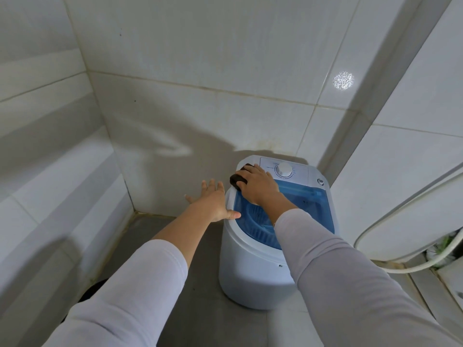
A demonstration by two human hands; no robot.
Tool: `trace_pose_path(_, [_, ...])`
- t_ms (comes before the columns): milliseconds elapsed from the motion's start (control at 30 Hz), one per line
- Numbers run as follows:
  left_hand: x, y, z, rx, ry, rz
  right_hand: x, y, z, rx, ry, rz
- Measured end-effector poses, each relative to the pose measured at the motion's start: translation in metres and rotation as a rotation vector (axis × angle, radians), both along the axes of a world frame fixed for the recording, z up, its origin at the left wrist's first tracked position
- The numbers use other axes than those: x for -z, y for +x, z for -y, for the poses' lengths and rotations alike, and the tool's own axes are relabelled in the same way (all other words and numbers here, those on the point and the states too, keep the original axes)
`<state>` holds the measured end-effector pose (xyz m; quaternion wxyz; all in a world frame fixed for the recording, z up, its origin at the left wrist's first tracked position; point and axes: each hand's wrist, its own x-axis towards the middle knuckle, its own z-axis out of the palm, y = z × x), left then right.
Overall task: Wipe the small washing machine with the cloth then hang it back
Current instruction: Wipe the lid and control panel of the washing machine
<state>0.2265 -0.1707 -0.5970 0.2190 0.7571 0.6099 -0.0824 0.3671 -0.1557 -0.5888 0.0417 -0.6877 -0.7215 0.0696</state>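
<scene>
A small white washing machine [250,266] with a clear blue lid [300,206] and a white dial [284,169] stands on the grey floor in a tiled corner. My right hand [258,187] presses a dark brown cloth [236,181] onto the machine's top rim at its far left corner. My left hand [213,201] has its fingers spread, the thumb resting on the left rim of the machine and the fingers reaching toward the wall. Both arms wear white sleeves.
White tiled walls close in behind and to the left [175,108]. A white hose or cable [390,216] loops along the wall at the right. A dark object [92,289] lies on the floor at the lower left.
</scene>
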Motion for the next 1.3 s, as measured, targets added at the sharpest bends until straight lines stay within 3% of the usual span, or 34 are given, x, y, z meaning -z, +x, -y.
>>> trace_pose_path(533, [-0.004, 0.004, 0.008, -0.012, 0.05, -0.023, -0.009, 0.081, 0.041, 0.153, 0.035, -0.046])
trace_pose_path(800, [-0.003, 0.004, 0.01, -0.042, 0.082, -0.029, -0.008, 0.142, 0.075, 0.347, 0.089, -0.12])
trace_pose_path(1000, [0.001, 0.001, 0.015, -0.088, 0.097, 0.002, -0.025, 0.144, 0.08, 0.374, 0.117, -0.149])
trace_pose_path(1167, [0.012, -0.007, 0.014, -0.105, 0.043, 0.079, -0.049, 0.096, 0.058, 0.152, 0.199, -0.209])
trace_pose_path(1300, [0.019, -0.01, 0.012, -0.103, 0.004, 0.138, -0.049, 0.037, 0.04, -0.075, 0.104, -0.174])
